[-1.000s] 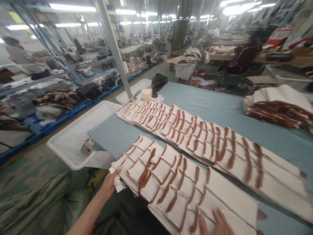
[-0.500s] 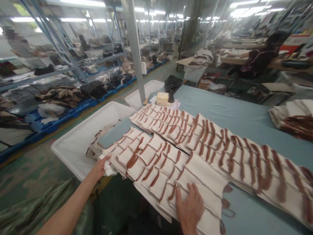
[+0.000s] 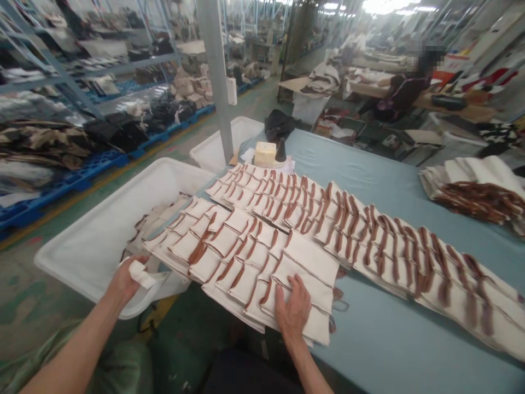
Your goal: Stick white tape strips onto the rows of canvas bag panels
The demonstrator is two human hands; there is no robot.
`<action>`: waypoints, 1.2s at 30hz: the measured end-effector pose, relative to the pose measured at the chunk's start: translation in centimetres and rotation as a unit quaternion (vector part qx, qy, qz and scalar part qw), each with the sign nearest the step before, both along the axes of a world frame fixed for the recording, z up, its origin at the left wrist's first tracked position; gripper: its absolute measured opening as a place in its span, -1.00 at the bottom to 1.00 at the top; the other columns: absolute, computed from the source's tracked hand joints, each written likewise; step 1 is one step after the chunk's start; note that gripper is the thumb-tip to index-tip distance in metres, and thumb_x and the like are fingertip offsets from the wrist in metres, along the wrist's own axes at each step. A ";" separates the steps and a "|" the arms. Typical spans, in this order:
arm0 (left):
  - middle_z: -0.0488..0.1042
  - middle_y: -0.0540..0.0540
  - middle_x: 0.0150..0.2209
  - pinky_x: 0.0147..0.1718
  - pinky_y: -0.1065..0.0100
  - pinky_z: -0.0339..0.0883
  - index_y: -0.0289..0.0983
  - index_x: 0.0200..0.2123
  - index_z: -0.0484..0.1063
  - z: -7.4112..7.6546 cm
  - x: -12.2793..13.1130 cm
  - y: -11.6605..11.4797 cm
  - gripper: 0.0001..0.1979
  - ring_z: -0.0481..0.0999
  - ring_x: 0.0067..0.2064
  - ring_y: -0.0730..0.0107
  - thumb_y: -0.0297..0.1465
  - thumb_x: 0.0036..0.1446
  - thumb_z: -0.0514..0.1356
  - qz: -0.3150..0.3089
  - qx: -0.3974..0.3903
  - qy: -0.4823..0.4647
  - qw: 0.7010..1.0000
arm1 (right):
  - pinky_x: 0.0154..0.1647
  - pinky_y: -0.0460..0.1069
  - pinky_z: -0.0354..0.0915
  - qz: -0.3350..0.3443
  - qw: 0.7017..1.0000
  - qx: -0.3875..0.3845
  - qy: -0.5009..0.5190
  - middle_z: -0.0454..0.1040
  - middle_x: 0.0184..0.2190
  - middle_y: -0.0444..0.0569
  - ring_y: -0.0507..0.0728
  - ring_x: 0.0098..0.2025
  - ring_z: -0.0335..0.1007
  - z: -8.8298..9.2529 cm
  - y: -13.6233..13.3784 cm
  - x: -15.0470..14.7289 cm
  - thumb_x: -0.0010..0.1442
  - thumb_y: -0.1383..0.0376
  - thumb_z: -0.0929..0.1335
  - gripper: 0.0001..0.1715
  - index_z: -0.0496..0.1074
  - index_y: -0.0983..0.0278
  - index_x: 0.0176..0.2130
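A fanned row of cream cloth pieces with brown trim [image 3: 229,251] lies over the near left corner of the blue-grey table [image 3: 389,339]. Its left end hangs over a white plastic bin [image 3: 94,241]. My left hand [image 3: 127,276] is closed on the left end of that row, with a bit of white cloth pinched in the fingers. At the row's right end my right hand [image 3: 293,306] lies flat on top, fingers spread. A second, longer row of the same pieces [image 3: 361,230] stretches across the table behind it.
A heap of similar pieces [image 3: 476,191] sits at the far right. A pale block [image 3: 265,154] and dark cloth [image 3: 278,125] rest at the table's far end, beside a second white bin [image 3: 221,145] and a grey post [image 3: 215,76]. A person sits at a bench [image 3: 404,93].
Both hands have slid the near row leftward, so its left end now hangs over the white bin. My right hand has moved left along the table with it.
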State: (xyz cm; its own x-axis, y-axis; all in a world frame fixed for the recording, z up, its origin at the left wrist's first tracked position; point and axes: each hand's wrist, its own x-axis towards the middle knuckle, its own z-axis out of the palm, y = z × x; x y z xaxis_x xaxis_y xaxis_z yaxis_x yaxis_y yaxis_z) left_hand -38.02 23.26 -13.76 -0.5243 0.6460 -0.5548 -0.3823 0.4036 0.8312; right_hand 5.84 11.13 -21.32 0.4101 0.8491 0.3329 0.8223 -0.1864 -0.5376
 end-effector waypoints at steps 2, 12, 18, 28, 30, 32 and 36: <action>0.48 0.03 -0.36 -0.48 0.41 0.39 -0.32 -0.22 0.48 0.5 -0.1 -1.2 -0.75 0.43 -0.46 0.49 -0.23 0.38 0.22 0.023 -0.010 -0.014 1.000 | 0.23 0.29 0.19 0.013 1.000 0.000 0.001 0.44 0.21 0.36 0.40 0.21 0.32 0.0 -0.2 0.4 0.43 -0.05 0.21 -0.35 0.45 0.42 0.11; 0.68 -0.28 -0.23 -0.24 0.14 0.56 -0.42 -0.08 0.60 12.5 5.3 -10.7 -0.44 0.63 -0.32 0.07 -0.02 0.34 0.08 -0.047 0.052 -0.106 0.992 | 0.32 0.37 0.12 0.091 0.991 -0.045 0.084 0.40 0.23 0.47 0.50 0.28 0.28 0.9 -0.6 2.6 0.35 -0.21 0.20 -0.17 0.48 0.46 0.06; 0.63 -0.40 0.06 0.14 -0.13 0.42 -0.41 0.14 0.54 19.7 15.5 -14.3 -0.06 0.55 0.13 -0.40 0.25 -0.04 0.31 -0.241 0.156 -0.243 0.927 | 0.32 0.26 0.22 0.188 0.960 -0.074 0.191 0.46 0.20 0.30 0.40 0.26 0.36 8.1 -1.7 4.9 0.32 -0.19 0.27 -0.25 0.43 0.36 0.11; 0.64 -0.34 0.08 0.21 -0.14 0.36 -0.35 0.17 0.53 24.5 36.4 -16.5 -0.09 0.49 0.23 -0.44 0.21 -0.06 0.36 -0.416 0.185 -0.324 0.829 | -0.12 0.01 0.39 0.357 0.789 -0.123 0.485 0.58 -0.20 0.01 0.16 -0.20 0.46 27.9 -8.7 9.9 0.22 -0.20 0.41 -0.36 0.49 0.30 -0.08; 0.64 -0.31 0.09 0.24 -0.14 0.33 -0.34 0.16 0.53 24.4 39.7 -16.8 -0.18 0.47 0.25 -0.41 0.13 -0.01 0.37 -0.440 0.192 -0.318 0.818 | -0.41 -0.07 0.28 0.303 0.763 -0.152 0.550 0.51 -0.43 -0.06 0.03 -0.47 0.31 27.7 -10.6 12.2 0.23 -0.26 0.37 -0.35 0.43 0.29 -0.27; 0.64 -0.27 0.10 0.27 -0.10 0.31 -0.31 0.14 0.55 24.1 42.6 -17.2 -0.30 0.45 0.28 -0.36 0.00 0.04 0.40 -0.454 0.200 -0.304 0.813 | -0.55 -0.11 0.12 0.267 0.732 -0.171 0.602 0.43 -0.55 -0.13 -0.05 -0.61 0.12 27.4 -12.7 14.6 0.19 -0.31 0.38 -0.31 0.34 0.26 -0.35; 0.66 -0.29 0.07 0.26 -0.13 0.32 -0.33 0.09 0.58 23.0 47.7 -18.5 -0.43 0.49 0.24 -0.37 -0.17 0.06 0.39 -0.470 0.195 -0.288 0.811 | -0.56 -0.11 0.04 0.244 0.722 -0.174 0.624 0.37 -0.55 -0.16 -0.07 -0.61 0.07 27.3 -16.3 18.2 0.17 -0.33 0.38 -0.29 0.32 0.26 -0.34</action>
State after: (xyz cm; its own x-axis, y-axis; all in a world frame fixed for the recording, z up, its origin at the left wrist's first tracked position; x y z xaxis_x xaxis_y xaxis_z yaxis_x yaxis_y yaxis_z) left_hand 9.71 4.71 9.23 0.5755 0.7954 -0.1899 -0.4275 0.4906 0.7593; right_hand 24.02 -5.13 5.97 -0.1703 0.9369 -0.3053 -0.2472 -0.3405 -0.9072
